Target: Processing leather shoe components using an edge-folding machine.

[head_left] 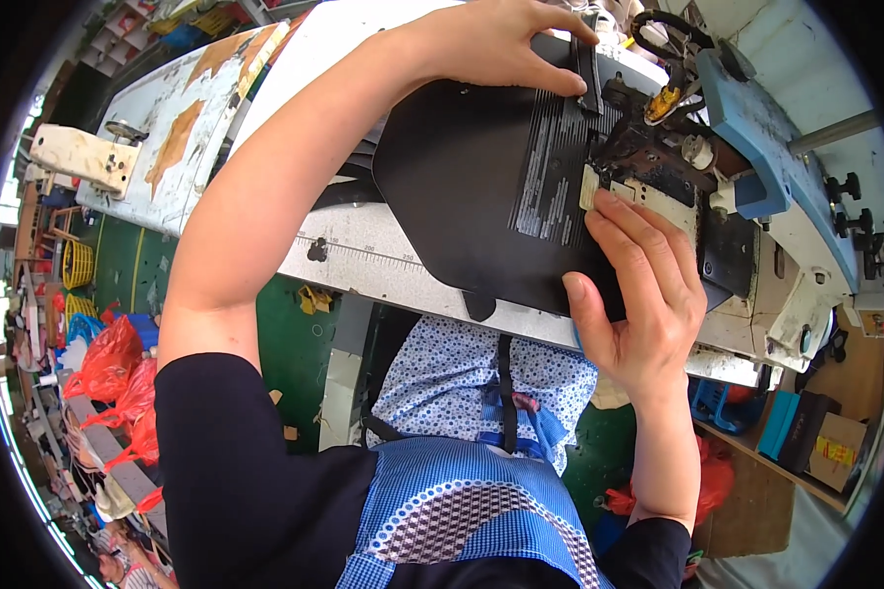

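A flat black board [452,187] with cut corners lies under the head of a sewing machine [756,137]. Pale grey stripes [550,177] run across its right part. At the far edge, my left hand [506,44] reaches over the board, its thumb and fingertips on a narrow black strip [587,74]. My right hand [648,285] rests beside the machine's metal plate [648,201], with fingers stretched out and thumb apart. Its fingertips lie close to a small pale metal piece [589,187]. The machine's dark foot area partly hides the board's right side.
The white table edge carries a printed ruler [383,253]. Another worktable [167,128] with torn brown patches stands at left. Red plastic bags [113,363] sit on the left. A shelf at right holds boxes [805,432] and a blue basket [722,404].
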A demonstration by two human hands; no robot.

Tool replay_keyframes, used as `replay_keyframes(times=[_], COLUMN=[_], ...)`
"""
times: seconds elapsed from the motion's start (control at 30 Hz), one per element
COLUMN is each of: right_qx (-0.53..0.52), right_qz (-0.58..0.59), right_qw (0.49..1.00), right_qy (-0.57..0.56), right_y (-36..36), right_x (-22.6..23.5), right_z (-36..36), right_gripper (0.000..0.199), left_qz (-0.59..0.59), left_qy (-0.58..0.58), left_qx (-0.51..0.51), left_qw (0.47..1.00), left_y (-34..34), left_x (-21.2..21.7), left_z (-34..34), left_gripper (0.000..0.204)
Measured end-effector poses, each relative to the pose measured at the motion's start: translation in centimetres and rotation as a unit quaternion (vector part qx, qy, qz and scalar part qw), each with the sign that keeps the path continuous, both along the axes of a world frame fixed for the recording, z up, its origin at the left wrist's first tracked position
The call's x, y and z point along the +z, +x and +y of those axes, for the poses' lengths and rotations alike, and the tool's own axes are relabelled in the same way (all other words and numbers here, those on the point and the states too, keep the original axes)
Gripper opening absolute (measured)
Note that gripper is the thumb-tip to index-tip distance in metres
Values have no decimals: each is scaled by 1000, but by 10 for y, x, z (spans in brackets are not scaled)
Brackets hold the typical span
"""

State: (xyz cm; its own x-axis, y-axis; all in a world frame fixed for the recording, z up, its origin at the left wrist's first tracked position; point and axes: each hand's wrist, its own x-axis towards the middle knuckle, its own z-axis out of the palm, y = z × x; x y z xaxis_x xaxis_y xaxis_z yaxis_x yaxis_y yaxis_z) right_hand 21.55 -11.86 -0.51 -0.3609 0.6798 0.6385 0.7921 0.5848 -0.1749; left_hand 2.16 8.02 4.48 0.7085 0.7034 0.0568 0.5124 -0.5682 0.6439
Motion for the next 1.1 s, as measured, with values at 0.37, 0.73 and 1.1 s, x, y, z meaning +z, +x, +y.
replay_keyframes(times=[0.37, 0.73, 1.1], right_qx=[-24, 39, 125], right_qz=[6, 100, 47], right_qw=[1000, 994, 984], right_qy=[16, -20, -121], right_y=[-7, -9, -27], right_x=[4, 3, -34], right_z=[-6, -40, -90], right_gripper=[37, 24, 24], left_qz=[-248, -436, -237], left_qy=[60, -79, -202], left_qx=[15, 79, 168], left_qw=[967, 893, 935], left_y=[-17, -109, -36], left_x=[-27, -27, -213], left_z=[-1, -106, -190], left_gripper=[48, 70, 65])
